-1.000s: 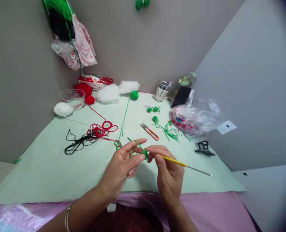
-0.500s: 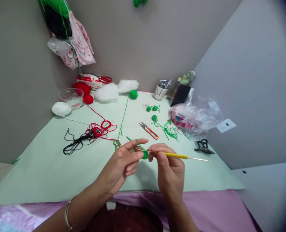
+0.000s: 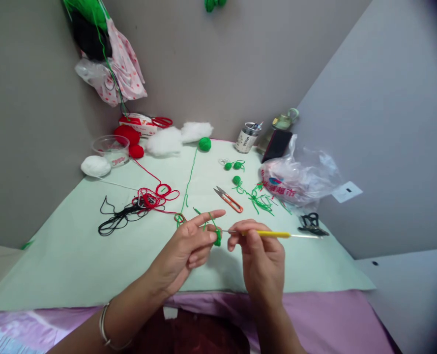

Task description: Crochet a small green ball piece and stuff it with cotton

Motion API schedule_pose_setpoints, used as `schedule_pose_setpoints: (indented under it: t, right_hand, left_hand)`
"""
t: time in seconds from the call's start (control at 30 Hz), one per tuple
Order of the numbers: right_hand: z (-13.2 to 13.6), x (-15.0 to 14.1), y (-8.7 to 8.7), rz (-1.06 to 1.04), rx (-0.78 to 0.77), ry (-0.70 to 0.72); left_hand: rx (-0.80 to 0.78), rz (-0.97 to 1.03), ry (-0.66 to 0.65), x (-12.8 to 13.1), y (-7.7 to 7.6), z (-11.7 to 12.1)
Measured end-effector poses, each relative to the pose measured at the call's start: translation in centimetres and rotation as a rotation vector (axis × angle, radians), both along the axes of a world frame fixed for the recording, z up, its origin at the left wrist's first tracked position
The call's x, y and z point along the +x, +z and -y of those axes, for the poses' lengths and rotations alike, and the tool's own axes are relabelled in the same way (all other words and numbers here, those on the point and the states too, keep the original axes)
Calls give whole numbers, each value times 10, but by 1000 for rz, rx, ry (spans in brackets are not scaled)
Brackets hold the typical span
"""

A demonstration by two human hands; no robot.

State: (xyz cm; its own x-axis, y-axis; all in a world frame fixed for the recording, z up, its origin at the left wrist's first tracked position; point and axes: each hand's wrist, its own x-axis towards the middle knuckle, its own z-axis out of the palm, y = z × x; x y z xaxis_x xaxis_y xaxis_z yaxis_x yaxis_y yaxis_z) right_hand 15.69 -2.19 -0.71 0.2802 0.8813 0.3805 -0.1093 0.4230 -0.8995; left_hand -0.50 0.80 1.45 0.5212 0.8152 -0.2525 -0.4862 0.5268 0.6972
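Head view: left hand (image 3: 183,246), index finger raised beneath green yarn (image 3: 213,221), pinches a small green crocheted piece (image 3: 218,239) above the pale-green cloth-covered desk (image 3: 93,268), toward six o'clock; right hand (image 3: 263,260) has fingers closed around a yellow-handled metal hook (image 3: 273,234). Stitching appears underway; next move calls for steady tension.

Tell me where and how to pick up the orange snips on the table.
Probably by the rounded orange handle end, from the near right, where the right hand is: the snips lie flat, with their blades pointing to the far left.
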Motion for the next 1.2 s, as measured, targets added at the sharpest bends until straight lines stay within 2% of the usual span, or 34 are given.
schedule_pose_setpoints:
  t: [0.13,0.2,0.33,0.5,0.67,0.77,0.83,0.93,1.0,1.07,1.13,1.2]
  right_hand:
    - [-3,3,2,-151,-52,63]
    - [-2,1,2,-87,-37,74]
    - [3,-3,-1,125,11,-16]
    - [4,-1,-4,-30,-78,6]
    - [3,-1,-2,-82,-68,34]
    - [7,-1,0,36,-34,-2]
    - [12,-1,0,199,8,-66]
    - [16,0,-3,509,166,-163]
    - [17,-1,-8,737,321,-248]
    - [15,-1,-12,892,433,-336]
    - [13,-1,-13,853,429,-354]
    - [10,0,-10,633,299,-294]
  left_hand:
    - [29,18,-13,-1,-1,-1]
    - [83,-40,37,2,-2,1]
    - [194,-158,78,6,-6,4]
    - [206,-185,84,4,-9,4]
    - [217,-210,91,2,-8,4]
    - [253,-256,116,1,-10,5]
    - [297,-308,144,2,-12,6]
    - [327,-343,209,5,-14,10]
    - [266,-274,225,8,-14,12]
    - [139,-147,157,10,-13,12]
    - [10,-21,57,10,-12,8]
    - [-46,57,24,7,-10,4]
